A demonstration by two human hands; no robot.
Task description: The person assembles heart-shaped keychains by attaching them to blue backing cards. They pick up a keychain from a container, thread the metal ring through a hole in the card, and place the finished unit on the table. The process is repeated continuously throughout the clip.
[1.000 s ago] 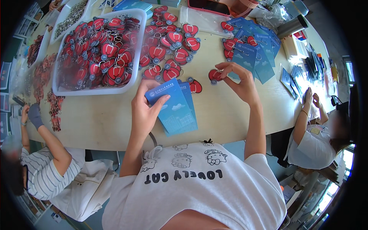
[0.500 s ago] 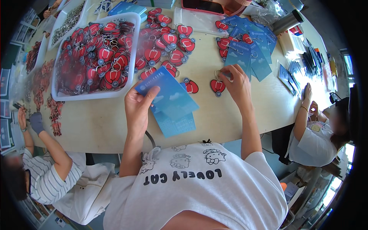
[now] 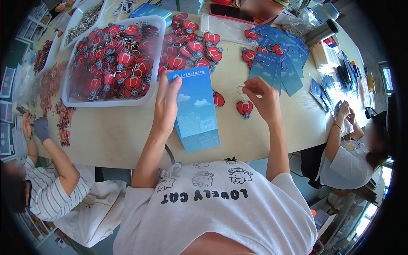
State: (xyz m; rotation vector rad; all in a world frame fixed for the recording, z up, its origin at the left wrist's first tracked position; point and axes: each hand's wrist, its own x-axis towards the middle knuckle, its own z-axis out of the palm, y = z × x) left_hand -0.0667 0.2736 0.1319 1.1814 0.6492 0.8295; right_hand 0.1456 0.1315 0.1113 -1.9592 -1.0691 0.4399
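My left hand [image 3: 165,106] grips a few blue cards [image 3: 196,102] printed with clouds and buildings, the thumb lying across their top left corner. They overlap slightly out of line, and the lower ones show at the bottom edge. To their right, my right hand [image 3: 264,101] pinches the metal ring of a red heart-like keychain [image 3: 244,107] with a small round grey tag. Its red part hangs below my fingertips. Another red keychain [image 3: 218,99] lies partly hidden behind the cards.
A white bin [image 3: 112,103] full of red keychains stands left, with loose keychains [image 3: 195,46] beside it. Blue cards bearing keychains [image 3: 265,68] are fanned out at the back right. A steel tumbler [image 3: 321,34] lies beyond. Co-workers sit left and right.
My left hand has turned the blue cards more upright, so the top one now faces me squarely. The keychain in my right hand has come slightly nearer to me. The view has shifted a little.
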